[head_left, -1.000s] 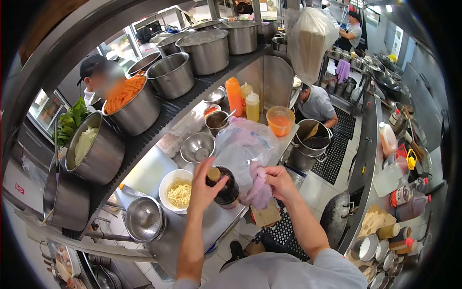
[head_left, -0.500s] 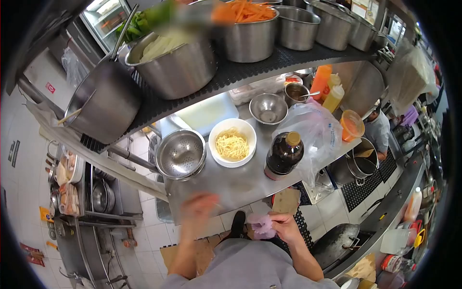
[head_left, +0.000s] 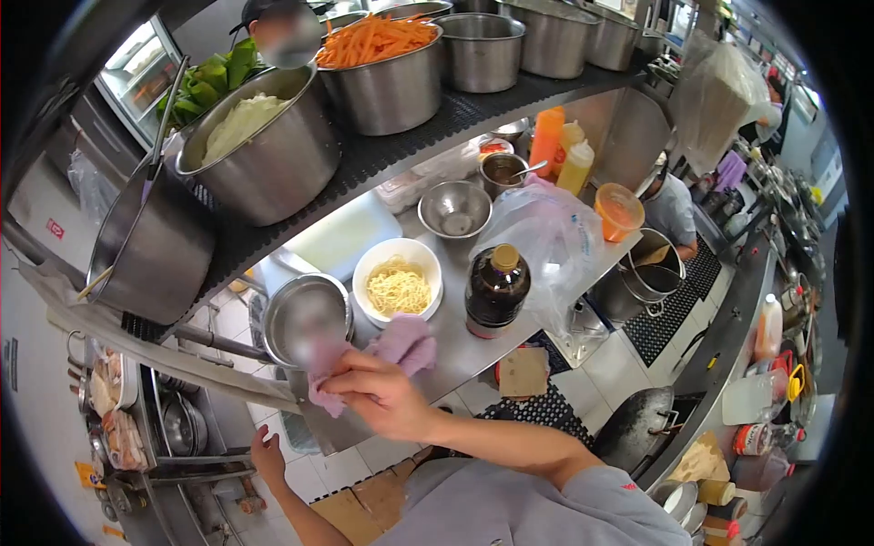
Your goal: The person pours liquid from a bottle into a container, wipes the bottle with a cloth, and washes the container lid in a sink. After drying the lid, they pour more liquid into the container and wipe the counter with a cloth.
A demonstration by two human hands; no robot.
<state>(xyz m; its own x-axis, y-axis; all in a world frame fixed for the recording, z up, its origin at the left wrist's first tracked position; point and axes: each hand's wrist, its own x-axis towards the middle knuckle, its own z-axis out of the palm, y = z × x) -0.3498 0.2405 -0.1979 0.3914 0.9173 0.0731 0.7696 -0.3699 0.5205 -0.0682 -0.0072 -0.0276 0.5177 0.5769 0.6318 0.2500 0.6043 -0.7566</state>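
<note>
My right hand (head_left: 378, 391) reaches across to the left over the front of the steel counter (head_left: 443, 364), its fingers closed on a crumpled pink cloth (head_left: 405, 346). Part of the cloth hangs beside the metal colander (head_left: 305, 314). Just behind the cloth is a white bowl (head_left: 371, 255) with yellow noodles (head_left: 398, 288). My left hand (head_left: 268, 448) is low at the left, off the counter's edge, with fingers apart and nothing in it. A dark sauce bottle (head_left: 497, 291) with a yellow cap stands upright right of the bowl.
Overhead, a shelf (head_left: 364, 159) bears steel pots, one with shredded carrot (head_left: 378, 40). A small steel bowl (head_left: 454, 209), a plastic bag (head_left: 555, 246) and squeeze bottles (head_left: 575, 166) stand on the counter. One person (head_left: 674, 207) is at the right, another (head_left: 284, 35) behind the shelf.
My right hand has carried the pink cloth up and left, from in front of my body to over the counter. My left hand has moved left and down, off the counter's edge. The view has shifted.
</note>
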